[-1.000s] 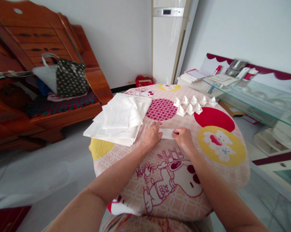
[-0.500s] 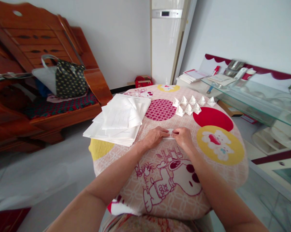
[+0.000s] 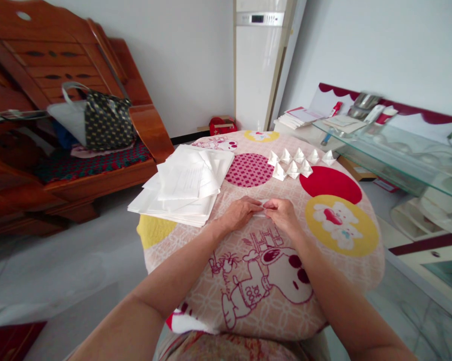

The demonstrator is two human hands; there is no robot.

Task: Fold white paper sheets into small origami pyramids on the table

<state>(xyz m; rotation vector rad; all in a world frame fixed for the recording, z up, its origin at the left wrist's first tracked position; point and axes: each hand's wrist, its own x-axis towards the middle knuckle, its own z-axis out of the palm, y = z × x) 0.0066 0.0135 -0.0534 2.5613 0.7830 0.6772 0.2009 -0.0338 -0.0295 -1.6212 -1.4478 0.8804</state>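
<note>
A small folded piece of white paper (image 3: pixel 261 213) lies on the patterned tablecloth (image 3: pixel 226 281), mostly covered by my fingers. My left hand (image 3: pixel 244 211) is closed on its left side, fingertips pressing it. From the right, my right hand (image 3: pixel 282 211) pinches the same paper, its fingertips almost meeting those of the left. Beyond the hands, several folded white paper shapes with pointed tips (image 3: pixel 293 169) stand in two rows. To the left of my hands is a loose stack of white paper sheets (image 3: pixel 181 183), some with faint print.
A glass shelf (image 3: pixel 406 158) with a metal container (image 3: pixel 365 104) borders the table on the right. At left stands a wooden bench (image 3: pixel 109 173) holding a dotted bag (image 3: pixel 107 120). A tall white air conditioner (image 3: pixel 256 70) is behind the table, near a red bag (image 3: pixel 223 126).
My right hand has shifted slightly left, bringing its fingertips closer to the left hand over the folded paper. The left hand stays nearly where it was.
</note>
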